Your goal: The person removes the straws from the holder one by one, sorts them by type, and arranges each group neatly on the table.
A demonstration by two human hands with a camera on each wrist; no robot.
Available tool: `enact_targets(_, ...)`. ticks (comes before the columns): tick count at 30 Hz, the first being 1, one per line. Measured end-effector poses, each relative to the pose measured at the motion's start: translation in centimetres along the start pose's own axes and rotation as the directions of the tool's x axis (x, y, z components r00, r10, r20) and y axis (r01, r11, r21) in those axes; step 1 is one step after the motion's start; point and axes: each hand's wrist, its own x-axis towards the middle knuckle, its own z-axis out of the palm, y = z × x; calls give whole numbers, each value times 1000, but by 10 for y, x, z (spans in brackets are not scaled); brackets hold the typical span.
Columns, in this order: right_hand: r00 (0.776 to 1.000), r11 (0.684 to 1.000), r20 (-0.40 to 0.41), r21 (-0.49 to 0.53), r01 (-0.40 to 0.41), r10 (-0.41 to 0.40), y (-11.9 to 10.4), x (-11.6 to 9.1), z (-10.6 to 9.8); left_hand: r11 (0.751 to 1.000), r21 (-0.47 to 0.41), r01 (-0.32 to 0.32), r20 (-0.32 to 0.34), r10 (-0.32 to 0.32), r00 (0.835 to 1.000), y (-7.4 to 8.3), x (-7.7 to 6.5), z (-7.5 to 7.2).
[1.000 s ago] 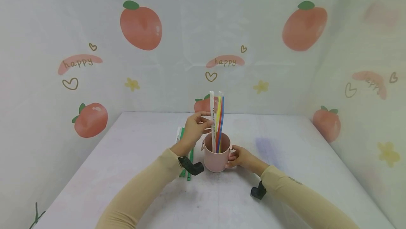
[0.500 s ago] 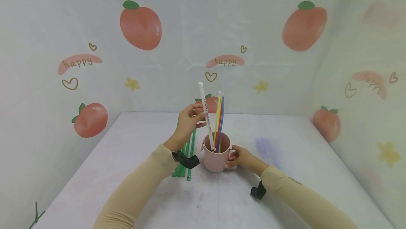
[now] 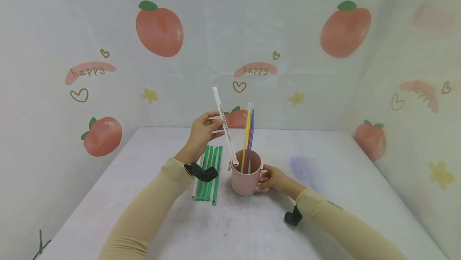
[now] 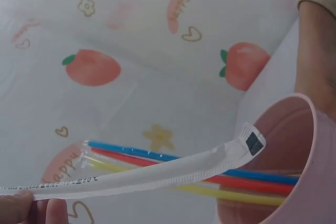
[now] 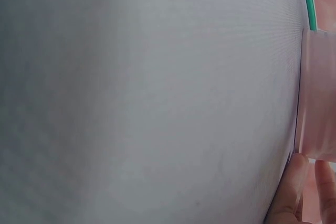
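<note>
Between thumb and fingers, my left hand [image 3: 202, 133] pinches a white paper-wrapped straw [image 3: 229, 140]. The straw leans left, its lower end at the mouth of a pink cup [image 3: 245, 184]. In the left wrist view, that end, with a dark square mark [image 4: 254, 144], appears in front of the cup's opening. Inside the cup stand yellow [image 3: 246, 136], red [image 3: 248, 148] and blue straws [image 3: 252, 124], in clear wrap at the top. My right hand [image 3: 274, 180] holds the cup at its right side; in the right wrist view, fingertips [image 5: 297, 166] touch its base.
Several green-wrapped straws [image 3: 217, 176] lie side by side left of the cup, with a white-wrapped one [image 3: 195, 190] at their left, partly hidden by the left wrist's black camera [image 3: 201, 172]. A patterned curtain [image 3: 194, 72] hangs behind the white table [image 3: 162, 220].
My left hand has moved left and slightly up with the white straw, which has gone from upright inside the cup to leaning left at its rim. My right hand and the cup stay put.
</note>
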Motion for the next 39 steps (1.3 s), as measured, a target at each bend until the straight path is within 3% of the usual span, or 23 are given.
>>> enact_targets(18, 1000, 1000, -2, -5, -18, 18, -2, -2, 1, 988, 94, 125, -37, -122, 992, -16, 21, -22)
enact_targets(30, 1000, 1000, 13, 13, 1, -1, -1, 0, 0, 978, 161, 131, -36, -127, 991, -27, 29, -36)
enact_targets(39, 1000, 1000, 12, 10, -4, 3, -3, -4, 0, 943, 281, 177, -3, -184, 983, -37, 31, -57)
